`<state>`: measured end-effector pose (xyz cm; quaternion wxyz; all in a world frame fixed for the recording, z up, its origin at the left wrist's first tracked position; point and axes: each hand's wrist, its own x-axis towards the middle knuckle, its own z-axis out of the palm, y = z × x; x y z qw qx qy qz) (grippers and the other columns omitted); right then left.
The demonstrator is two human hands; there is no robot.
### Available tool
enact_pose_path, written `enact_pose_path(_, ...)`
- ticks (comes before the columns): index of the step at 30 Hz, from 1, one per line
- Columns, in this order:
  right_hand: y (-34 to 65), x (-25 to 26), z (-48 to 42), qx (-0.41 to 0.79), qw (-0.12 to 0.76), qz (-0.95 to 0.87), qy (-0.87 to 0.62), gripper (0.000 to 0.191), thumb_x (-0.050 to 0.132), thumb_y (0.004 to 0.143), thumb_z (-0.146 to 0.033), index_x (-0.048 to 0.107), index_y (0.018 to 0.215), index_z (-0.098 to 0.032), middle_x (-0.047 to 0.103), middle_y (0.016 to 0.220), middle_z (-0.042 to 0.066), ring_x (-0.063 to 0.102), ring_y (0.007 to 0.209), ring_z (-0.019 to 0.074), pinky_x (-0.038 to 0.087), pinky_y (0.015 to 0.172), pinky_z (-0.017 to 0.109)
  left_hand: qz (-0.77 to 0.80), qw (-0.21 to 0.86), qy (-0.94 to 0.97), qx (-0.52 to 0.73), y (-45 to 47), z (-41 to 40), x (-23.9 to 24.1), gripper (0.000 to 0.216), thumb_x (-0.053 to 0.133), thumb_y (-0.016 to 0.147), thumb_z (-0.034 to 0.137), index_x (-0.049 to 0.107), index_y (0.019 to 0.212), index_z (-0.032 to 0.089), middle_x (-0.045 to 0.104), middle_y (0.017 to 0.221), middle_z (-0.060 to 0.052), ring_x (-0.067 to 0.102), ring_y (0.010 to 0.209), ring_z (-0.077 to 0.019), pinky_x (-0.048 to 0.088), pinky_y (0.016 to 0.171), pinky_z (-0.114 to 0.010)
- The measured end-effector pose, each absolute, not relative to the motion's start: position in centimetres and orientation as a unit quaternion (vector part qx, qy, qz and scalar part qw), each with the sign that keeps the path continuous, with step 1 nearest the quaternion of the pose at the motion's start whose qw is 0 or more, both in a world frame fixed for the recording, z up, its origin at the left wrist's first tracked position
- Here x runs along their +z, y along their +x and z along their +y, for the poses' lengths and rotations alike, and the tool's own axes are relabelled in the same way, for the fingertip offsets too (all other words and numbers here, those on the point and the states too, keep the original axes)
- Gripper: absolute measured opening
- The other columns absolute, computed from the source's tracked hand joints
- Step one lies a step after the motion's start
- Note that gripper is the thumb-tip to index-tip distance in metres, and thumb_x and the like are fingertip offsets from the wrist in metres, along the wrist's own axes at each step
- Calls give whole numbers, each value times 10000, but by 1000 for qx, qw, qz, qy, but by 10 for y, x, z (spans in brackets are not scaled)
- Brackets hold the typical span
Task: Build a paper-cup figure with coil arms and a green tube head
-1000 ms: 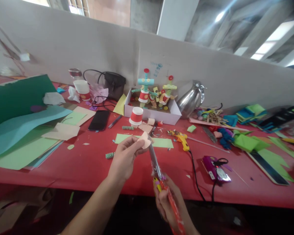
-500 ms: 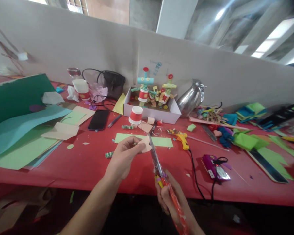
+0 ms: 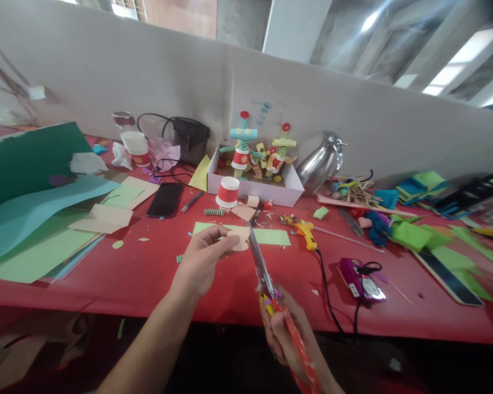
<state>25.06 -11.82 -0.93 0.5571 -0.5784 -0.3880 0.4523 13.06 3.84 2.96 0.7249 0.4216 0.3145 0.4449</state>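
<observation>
Between the thumb and fingers of my left hand (image 3: 203,257) is a small piece of peach paper (image 3: 241,239). My right hand (image 3: 290,323) is wrapped round the red handles of a pair of scissors (image 3: 263,271). Their metal blades point away from me, with the tips at the paper's right edge. Under and beyond the paper lies a light green paper strip (image 3: 273,237). Behind it an upside-down red and white paper cup (image 3: 227,192) stands beside a green paper spring (image 3: 213,212). A second spring is partly hidden by my left hand.
A yellow glue gun (image 3: 306,234) lies right of the strip, its cord running to a purple power box (image 3: 361,282). Behind stand a white box (image 3: 254,191) of paper figures and a steel jug (image 3: 321,164). Coloured sheets (image 3: 45,246) and a phone (image 3: 165,200) lie left.
My left hand has shifted slightly left and turned the peach paper, covering more of the spring beside it. The scissors stay at the paper's edge, almost unmoved.
</observation>
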Motion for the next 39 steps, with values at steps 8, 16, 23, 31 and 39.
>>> enact_pose_path(8, 253, -8, -121, 459, 550, -395, -575, 595, 530, 858, -688, 595, 1163, -181, 342, 532, -83, 222, 387, 42, 167, 345, 190, 319, 721, 402, 465, 130, 43, 33, 198, 809, 679, 239, 626, 688, 163, 662, 658, 11, 631, 631, -95, 498, 659, -204)
enact_pose_path(16, 262, -19, -128, 473, 536, -424, -556, 526, 548, 873, -638, 577, 1179, -210, 375, 632, -57, 212, 415, 34, 154, 345, 182, 307, 722, 413, 462, 128, 46, 36, 176, 783, 709, 223, 623, 678, 160, 655, 638, 2, 597, 611, -88, 482, 655, -206)
enact_pose_path(23, 275, -22, -129, 460, 491, -495, -550, 450, 544, 902, -570, 582, 1197, -232, 378, 625, -49, 258, 442, 61, 195, 370, 186, 297, 728, 414, 458, 127, 47, 37, 161, 774, 719, 223, 633, 670, 163, 618, 619, 11, 639, 693, -124, 495, 715, -241)
enact_pose_path(31, 273, -28, -128, 426, 503, -503, -559, 430, 614, 871, -515, 599, 1203, -242, 359, 631, -57, 242, 502, 75, 230, 429, 199, 273, 724, 429, 466, 128, 45, 37, 244, 737, 761, 234, 589, 582, 158, 638, 669, -27, 617, 710, -131, 480, 718, -256)
enact_pose_path(39, 269, -35, -127, 408, 526, -478, -574, 487, 624, 823, -585, 646, 1171, -246, 336, 629, -54, 240, 510, 86, 334, 445, 219, 282, 724, 419, 470, 130, 43, 36, 181, 744, 768, 263, 674, 650, 146, 652, 685, -32, 617, 702, -121, 497, 714, -243)
